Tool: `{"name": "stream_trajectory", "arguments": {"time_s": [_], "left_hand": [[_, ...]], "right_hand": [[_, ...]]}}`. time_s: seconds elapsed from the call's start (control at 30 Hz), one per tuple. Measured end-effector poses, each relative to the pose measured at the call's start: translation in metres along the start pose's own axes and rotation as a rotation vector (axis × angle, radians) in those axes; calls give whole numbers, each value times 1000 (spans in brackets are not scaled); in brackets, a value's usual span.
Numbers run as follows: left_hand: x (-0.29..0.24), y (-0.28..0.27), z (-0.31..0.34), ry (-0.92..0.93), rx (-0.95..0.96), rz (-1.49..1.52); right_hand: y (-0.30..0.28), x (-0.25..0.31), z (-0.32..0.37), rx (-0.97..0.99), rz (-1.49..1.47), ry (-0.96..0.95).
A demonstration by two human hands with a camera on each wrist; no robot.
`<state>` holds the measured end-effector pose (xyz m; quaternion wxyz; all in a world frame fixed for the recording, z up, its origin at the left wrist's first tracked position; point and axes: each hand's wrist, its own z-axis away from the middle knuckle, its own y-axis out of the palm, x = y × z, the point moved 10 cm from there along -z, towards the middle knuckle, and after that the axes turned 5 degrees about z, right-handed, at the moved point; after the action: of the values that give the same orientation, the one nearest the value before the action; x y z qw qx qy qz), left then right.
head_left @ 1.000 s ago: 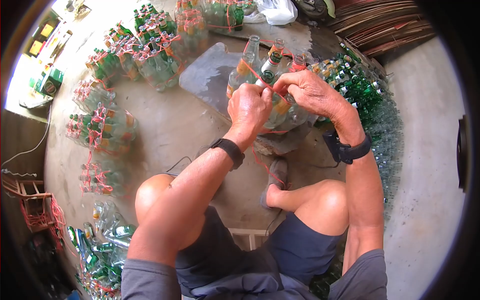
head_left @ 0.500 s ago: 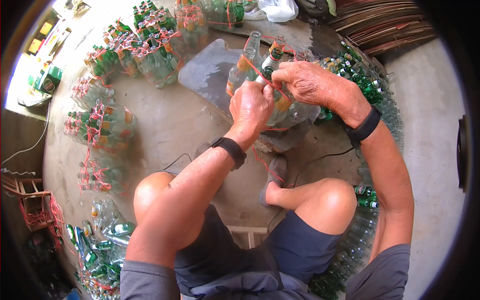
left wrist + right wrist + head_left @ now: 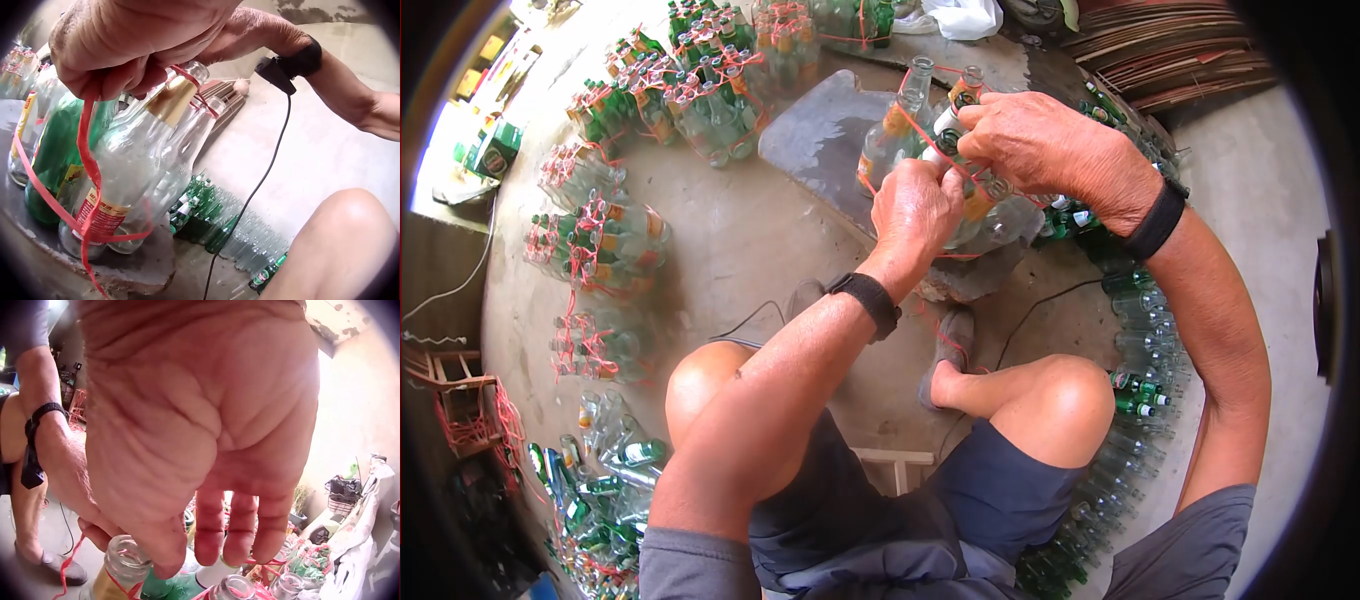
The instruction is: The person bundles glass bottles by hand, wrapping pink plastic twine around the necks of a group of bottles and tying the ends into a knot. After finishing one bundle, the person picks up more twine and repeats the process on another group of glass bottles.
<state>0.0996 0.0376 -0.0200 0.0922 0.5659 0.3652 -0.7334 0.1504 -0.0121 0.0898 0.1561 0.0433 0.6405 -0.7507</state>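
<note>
Several clear and green glass bottles point(image 3: 122, 165) stand upright in a cluster on a grey slab point(image 3: 810, 125). Red plastic string point(image 3: 92, 162) runs around their lower parts and across their necks. My left hand point(image 3: 917, 205) grips this string close beside the bottle necks, and a loose end hangs down past a red label point(image 3: 107, 219). Over the bottle tops, my right hand point(image 3: 1040, 145) points its fingers point(image 3: 240, 544) down beside a clear bottle mouth point(image 3: 128, 553). Its thumb covers the index finger, so I cannot tell whether it pinches string.
String-tied bottle bundles point(image 3: 595, 240) line the left and far floor. Loose bottles point(image 3: 615, 480) lie at the lower left. Rows of bottles point(image 3: 1135, 330) stand along the right wall. A black cable point(image 3: 269, 172) hangs from the right wristband point(image 3: 1158, 222). A wooden stool point(image 3: 462, 385) holds red string.
My right hand has moved up and to the right, with its elbow swinging outward. The left hand has shifted slightly right, keeping its grip on the string. The bottle cluster stays on the slab.
</note>
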Motion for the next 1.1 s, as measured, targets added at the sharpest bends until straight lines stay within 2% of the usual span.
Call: {"name": "stream_trajectory", "arguments": {"time_s": [0.07, 0.3, 0.37, 0.4, 0.47, 0.6, 0.7, 0.77, 0.8, 0.87, 1.0, 1.1], "left_hand": [[0, 0, 1, 7, 1, 34], [2, 3, 0, -27, 45, 78], [5, 5, -1, -40, 49, 89], [5, 7, -2, -38, 50, 90], [15, 11, -2, -116, 69, 147], [16, 16, -4, -110, 92, 152], [18, 18, -5, -108, 79, 147], [14, 18, -7, -17, 41, 150], [12, 17, -5, -17, 42, 150], [9, 15, -2, -40, 47, 200], [2, 14, 0, 8, 54, 231], [-1, 13, 2, 27, 52, 255]], "right_hand": [[8, -6, 2, 74, -54, 12], [5, -15, 4, 10, -149, -30], [-1, -24, 3, -57, -531, 22], [0, -23, 5, -56, -529, 23], [16, -29, 10, 5, -759, 188], [22, -34, 15, 26, -790, 208], [20, -35, 19, 18, -673, 193], [11, -37, 23, -36, -395, 180], [10, -37, 24, -36, -395, 180], [15, -41, 28, 57, -314, 211], [15, -49, 32, 29, -346, 216], [20, -55, 39, 116, -400, 304]]}}
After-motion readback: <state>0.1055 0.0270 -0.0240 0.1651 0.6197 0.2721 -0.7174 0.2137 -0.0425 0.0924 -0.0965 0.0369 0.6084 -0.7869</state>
